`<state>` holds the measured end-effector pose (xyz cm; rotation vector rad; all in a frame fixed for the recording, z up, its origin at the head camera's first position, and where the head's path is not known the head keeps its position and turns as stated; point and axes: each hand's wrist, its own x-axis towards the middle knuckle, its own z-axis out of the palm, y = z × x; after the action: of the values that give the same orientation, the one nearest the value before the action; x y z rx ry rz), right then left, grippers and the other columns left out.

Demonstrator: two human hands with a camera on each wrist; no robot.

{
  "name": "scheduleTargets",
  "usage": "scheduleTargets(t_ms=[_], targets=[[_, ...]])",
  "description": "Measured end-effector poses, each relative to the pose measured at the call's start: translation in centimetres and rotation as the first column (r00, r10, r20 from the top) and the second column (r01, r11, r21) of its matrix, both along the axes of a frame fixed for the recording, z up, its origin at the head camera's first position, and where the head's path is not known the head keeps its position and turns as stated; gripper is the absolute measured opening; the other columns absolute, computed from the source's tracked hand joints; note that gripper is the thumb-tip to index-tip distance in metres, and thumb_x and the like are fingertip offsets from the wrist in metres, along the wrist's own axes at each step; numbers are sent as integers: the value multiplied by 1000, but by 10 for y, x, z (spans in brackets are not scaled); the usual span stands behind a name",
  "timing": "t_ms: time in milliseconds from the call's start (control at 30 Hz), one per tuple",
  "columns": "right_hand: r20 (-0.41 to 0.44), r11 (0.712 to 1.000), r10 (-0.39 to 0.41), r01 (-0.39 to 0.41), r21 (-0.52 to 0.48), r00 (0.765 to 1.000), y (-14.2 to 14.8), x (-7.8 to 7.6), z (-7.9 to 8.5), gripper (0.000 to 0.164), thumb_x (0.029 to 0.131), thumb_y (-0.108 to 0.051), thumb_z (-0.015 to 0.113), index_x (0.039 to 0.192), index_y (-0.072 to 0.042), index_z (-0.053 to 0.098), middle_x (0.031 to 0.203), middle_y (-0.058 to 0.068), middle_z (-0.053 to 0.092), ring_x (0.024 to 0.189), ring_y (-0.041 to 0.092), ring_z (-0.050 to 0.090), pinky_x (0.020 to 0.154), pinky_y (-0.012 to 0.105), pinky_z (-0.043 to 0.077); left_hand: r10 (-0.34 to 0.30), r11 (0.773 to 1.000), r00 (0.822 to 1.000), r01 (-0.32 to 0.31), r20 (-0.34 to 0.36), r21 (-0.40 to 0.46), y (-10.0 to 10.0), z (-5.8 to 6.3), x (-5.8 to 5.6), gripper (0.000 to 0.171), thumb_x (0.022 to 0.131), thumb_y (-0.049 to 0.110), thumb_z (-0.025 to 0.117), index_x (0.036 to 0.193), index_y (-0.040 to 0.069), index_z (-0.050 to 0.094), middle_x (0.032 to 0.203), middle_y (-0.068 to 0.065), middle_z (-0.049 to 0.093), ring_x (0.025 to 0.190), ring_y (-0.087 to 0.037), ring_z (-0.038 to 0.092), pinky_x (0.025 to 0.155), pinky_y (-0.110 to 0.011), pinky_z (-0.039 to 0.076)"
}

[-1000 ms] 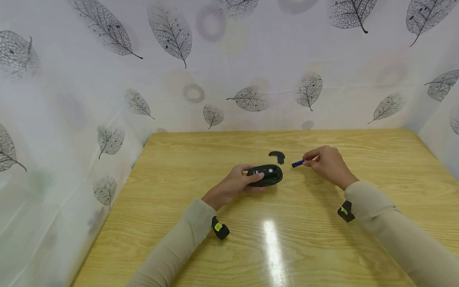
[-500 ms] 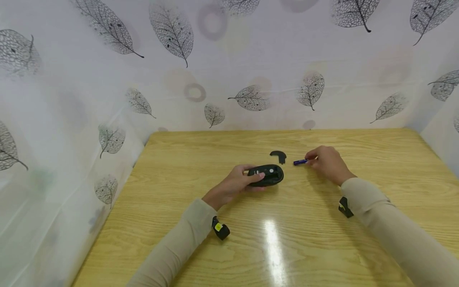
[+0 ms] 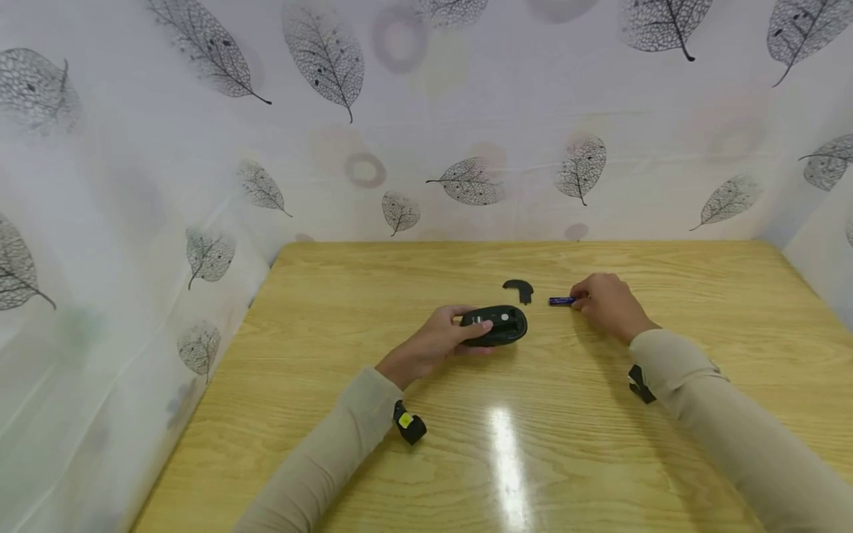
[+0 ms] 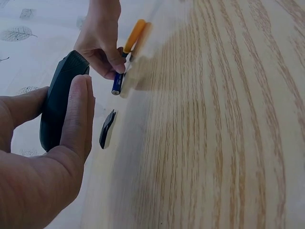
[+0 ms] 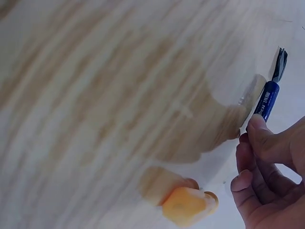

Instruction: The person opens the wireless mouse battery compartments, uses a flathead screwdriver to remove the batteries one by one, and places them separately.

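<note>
A black computer mouse point(image 3: 508, 334) is gripped by my left hand point(image 3: 433, 340), underside up, with its battery slot uncovered and my thumb lying across it. To the right, my right hand point(image 3: 609, 305) pinches one end of a blue battery point(image 3: 560, 301) between thumb and fingertips, close over the table. White lettering shows on the battery point(image 5: 267, 99) in the right wrist view. Between the hands, just beyond the mouse, lies the curved black battery cover point(image 3: 521, 287) with its narrow tab toward me.
An orange handle point(image 4: 136, 34) rests on the table behind my right hand in the left wrist view; that hand hides it from the head view. The wooden table point(image 3: 400, 281) ends at a leaf-patterned cloth point(image 3: 520, 111) behind and at the left.
My right hand has shifted slightly, and the battery has swung from slanted to nearly level, its free end a little farther right. The left hand and mouse stay put.
</note>
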<state>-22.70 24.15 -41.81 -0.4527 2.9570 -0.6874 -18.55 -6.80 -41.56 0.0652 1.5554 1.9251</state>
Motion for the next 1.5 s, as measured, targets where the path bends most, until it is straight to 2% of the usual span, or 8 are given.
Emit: scheduleTargets(t_ms=[333, 567, 933, 1500], targets=[[-29, 1000, 9, -9, -2, 1000, 3, 0, -3, 16, 93, 3, 67, 106, 9, 75, 104, 26, 72, 99, 46, 66, 83, 60, 56, -10, 1000, 1000, 10, -1, -16, 0, 2, 1, 56, 101, 10, 63, 150, -3, 40, 138, -22, 53, 112, -39, 67, 95, -38, 58], [-42, 1000, 12, -12, 3, 999, 2, 0, -3, 15, 92, 3, 68, 104, 8, 75, 100, 24, 73, 95, 43, 67, 81, 59, 56, -10, 1000, 1000, 10, -7, -20, 0, 2, 1, 57, 101, 12, 63, 151, -3, 38, 137, -22, 54, 108, -38, 69, 96, -38, 57], [-24, 998, -16, 15, -54, 1000, 4, 1, -4, 16, 92, 2, 70, 105, 9, 73, 99, 23, 72, 96, 43, 66, 83, 59, 55, -6, 1000, 1000, 6, -8, -15, -2, 3, 3, 55, 102, 11, 63, 149, -3, 40, 137, -22, 53, 113, -40, 66, 97, -39, 57], [17, 997, -29, 30, -70, 999, 6, 5, 1, 23, 93, -1, 69, 113, 11, 69, 104, 25, 70, 100, 45, 64, 87, 61, 54, 6, 1000, 1000, -6, -1, -28, -2, 2, 2, 56, 101, 9, 64, 150, -3, 39, 137, -23, 52, 107, -35, 69, 96, -40, 57]])
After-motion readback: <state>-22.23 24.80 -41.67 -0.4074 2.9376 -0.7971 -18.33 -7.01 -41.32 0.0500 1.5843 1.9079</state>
